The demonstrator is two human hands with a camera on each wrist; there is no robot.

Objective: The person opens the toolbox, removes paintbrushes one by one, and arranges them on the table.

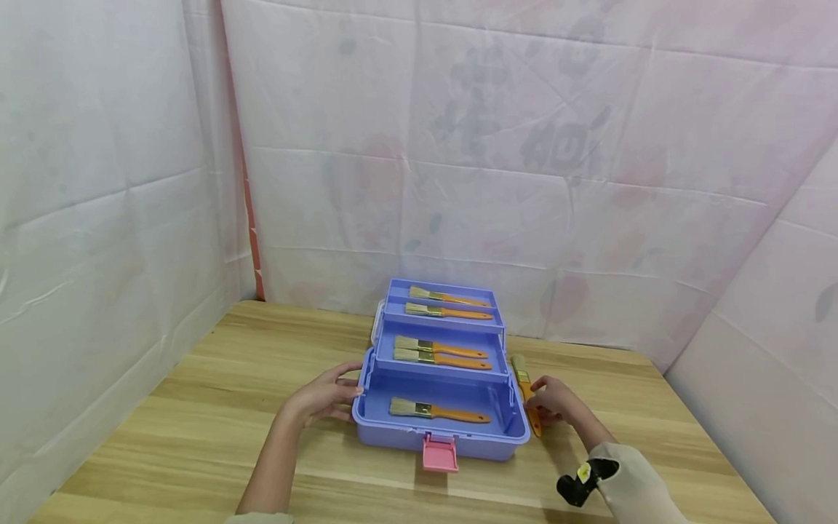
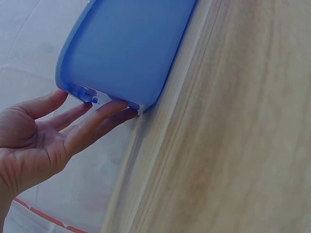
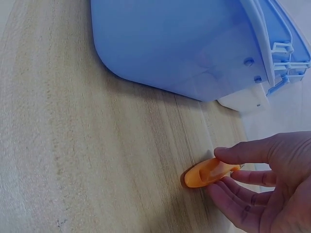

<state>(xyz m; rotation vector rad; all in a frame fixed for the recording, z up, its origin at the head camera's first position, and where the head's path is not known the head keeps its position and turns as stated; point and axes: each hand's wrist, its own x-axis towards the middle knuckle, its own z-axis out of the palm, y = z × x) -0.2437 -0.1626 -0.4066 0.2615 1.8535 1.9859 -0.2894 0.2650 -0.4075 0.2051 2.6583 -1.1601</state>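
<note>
A blue-purple fold-out toolbox (image 1: pixel 393 437) stands open on the table, its tiers stepping up toward the back. My left hand (image 1: pixel 322 397) rests against its left end. In the left wrist view the thumb is at the rim and the long, mostly straight fingers (image 2: pixel 95 124) touch the end wall. Beside the toolbox's right end, my right hand (image 1: pixel 555 402) pinches the orange handle of a paintbrush (image 1: pixel 535 420) between thumb and fingers. That brush's pale bristles point to the back; the handle's end is low over the wood in the right wrist view.
Two paintbrushes lie in the top tray (image 1: pixel 396 293), two in the middle tray (image 1: pixel 386 342), and one paintbrush (image 1: pixel 461 415) on the bottom. A pink latch (image 1: pixel 440 456) hangs at the front. White sheeting (image 1: pixel 491 182) encloses the wooden table (image 1: pixel 216 407) behind and at both sides.
</note>
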